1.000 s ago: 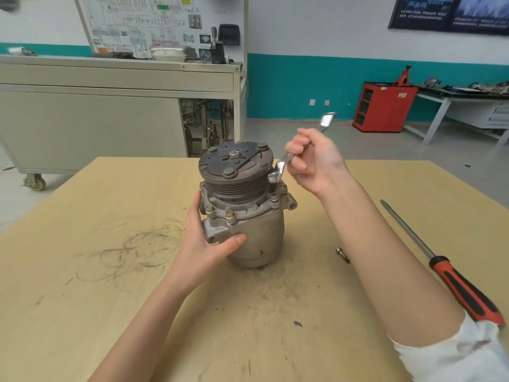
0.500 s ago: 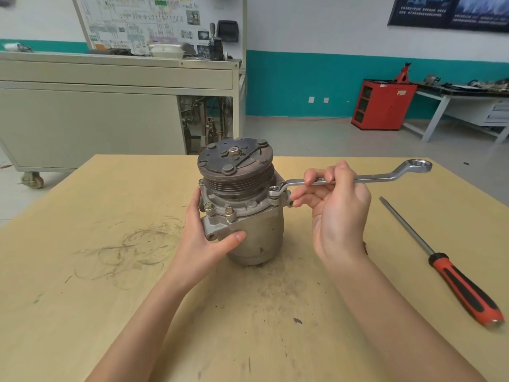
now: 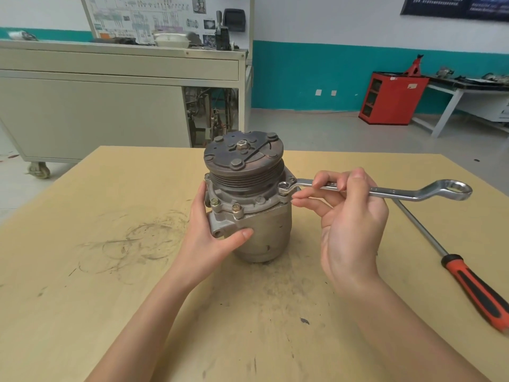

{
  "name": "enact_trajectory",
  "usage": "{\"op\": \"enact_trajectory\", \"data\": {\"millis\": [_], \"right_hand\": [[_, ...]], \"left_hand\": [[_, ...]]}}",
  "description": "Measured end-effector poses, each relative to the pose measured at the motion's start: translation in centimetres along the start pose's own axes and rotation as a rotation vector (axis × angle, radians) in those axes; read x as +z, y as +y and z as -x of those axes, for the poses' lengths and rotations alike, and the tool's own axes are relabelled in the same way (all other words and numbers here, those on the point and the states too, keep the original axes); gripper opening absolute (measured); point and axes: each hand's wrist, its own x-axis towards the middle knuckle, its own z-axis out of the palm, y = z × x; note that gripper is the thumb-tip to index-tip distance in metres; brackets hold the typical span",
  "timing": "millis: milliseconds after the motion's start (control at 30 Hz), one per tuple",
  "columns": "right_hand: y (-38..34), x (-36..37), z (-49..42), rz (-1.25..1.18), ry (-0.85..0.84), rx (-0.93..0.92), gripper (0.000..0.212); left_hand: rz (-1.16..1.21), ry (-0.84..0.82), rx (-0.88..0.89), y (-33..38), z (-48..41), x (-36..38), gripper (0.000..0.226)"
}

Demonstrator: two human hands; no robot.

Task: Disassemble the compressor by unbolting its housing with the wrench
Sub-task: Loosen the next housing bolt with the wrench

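Head view, centre of worktop [image 3: 82, 271]: upright compressor [image 3: 264, 232], likely heavy, rigid, grimy; best braced round the body, gripped there by left hand [image 3: 209, 238], fingers [image 3: 242, 234] spread round it. Stiff wrench [image 3: 399, 193], ring on right-side flange bolt [image 3: 283, 186], shank pinched mid-length by right hand [image 3: 349, 230].

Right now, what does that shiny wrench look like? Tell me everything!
The wrench is a long, shiny silver metal bar with a ring at each end. It lies about level above the table. One ring sits over a bolt on the compressor; fingers of the right hand curl round its shaft. The other ring hangs free.
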Motion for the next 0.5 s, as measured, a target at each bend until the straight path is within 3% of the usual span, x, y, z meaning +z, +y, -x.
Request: {"op": "enact_trajectory", "data": {"millis": [167,333,433,500], "right_hand": [[-0.1,-0.2,0.8,-0.025,-0.067,0.005,0.025],[0.0,-0.5,-2.1,-0.085,-0.026,0.124,0.035],[0.4,-0.4,-4.8,-0.159,-0.027,0.300,0.038],[0.9,0.0,-6.8,-0.169,-0.086,0.525,0.040]], "left_hand": [[-0.015,-0.010,0.002,0.1,0.0,0.0,0.117],[-0.019,-0.006,-0.001,0.3,0.2,0.0,0.117],[-0.012,-0.010,-0.009,0.4,0.2,0.1,0.118],[-0.012,-0.013,-0.007,0.4,0.2,0.0,0.118]]}}
